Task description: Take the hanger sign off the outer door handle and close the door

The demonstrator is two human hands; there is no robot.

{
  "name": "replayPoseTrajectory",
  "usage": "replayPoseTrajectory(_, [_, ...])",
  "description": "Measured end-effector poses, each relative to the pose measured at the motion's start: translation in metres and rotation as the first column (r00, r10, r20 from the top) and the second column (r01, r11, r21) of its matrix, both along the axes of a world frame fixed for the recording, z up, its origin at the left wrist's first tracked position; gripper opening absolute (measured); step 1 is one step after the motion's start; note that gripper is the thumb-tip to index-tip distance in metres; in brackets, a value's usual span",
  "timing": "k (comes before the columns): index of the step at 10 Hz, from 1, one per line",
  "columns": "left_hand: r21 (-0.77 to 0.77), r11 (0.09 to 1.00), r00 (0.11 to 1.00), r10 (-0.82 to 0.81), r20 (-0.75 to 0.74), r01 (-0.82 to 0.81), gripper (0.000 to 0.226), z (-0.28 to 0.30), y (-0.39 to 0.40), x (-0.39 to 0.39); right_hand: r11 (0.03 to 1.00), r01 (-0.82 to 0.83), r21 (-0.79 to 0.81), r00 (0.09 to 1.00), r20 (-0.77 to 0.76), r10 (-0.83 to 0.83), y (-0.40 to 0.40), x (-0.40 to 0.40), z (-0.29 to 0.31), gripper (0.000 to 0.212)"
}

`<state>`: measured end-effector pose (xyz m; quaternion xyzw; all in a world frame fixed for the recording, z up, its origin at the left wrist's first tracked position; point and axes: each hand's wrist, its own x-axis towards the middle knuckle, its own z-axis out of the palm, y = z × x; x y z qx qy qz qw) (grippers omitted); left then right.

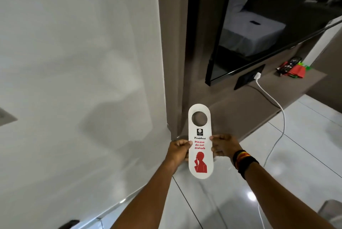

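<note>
Head view, looking down at both arms stretched out in front. Hanger sign point(200, 141) held flat and upright between the two hands, off any handle, out over the glossy tiled floor point(288, 164). Left hand point(178, 150) pinching the left edge about halfway down, thumb on the front next to the red "Please do not disturb" text. Right hand point(223, 145) gripping the right edge at the same height, stack of dark and striped wristbands point(243, 162) on that wrist. Round hole at the top end, red figure printed at the bottom end. Big pale door point(77, 73) filling the left side. Further right, a wall-mounted TV point(268, 23), and below it a brownish worktop point(246, 110) with a white charger point(257, 76) plugged in, cable trailing down to the floor.
</note>
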<state>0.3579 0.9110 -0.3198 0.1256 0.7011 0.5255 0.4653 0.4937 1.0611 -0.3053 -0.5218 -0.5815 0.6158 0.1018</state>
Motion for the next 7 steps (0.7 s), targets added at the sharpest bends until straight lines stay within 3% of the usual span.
replayPoseTrajectory(3, [-0.28,0.96,0.947,-0.097,-0.307,0.007,0.028,-0.048,0.039,-0.01,0.988,0.102,-0.114,0.981,0.175,-0.081,0.032,-0.026,-0.06,0.008])
replayPoseTrajectory(5, [-0.329,0.94,0.819,-0.121,-0.561,-0.087,0.029,-0.047,0.043,-0.01,0.992,0.122,-0.031,0.986,0.121,-0.117,0.047,-0.027,-0.066,0.03])
replayPoseTrajectory(6, [-0.288,0.957,0.562,-0.214,-0.799,-0.045,0.036,-0.04,0.031,-0.011,0.954,0.084,0.288,0.972,0.189,-0.143,0.027,-0.032,-0.056,0.018])
replayPoseTrajectory(7, [-0.187,0.959,0.169,-0.225,-0.96,0.215,0.044,-0.029,0.014,-0.014,0.706,-0.112,0.699,0.956,0.27,-0.116,-0.001,-0.034,-0.047,0.042])
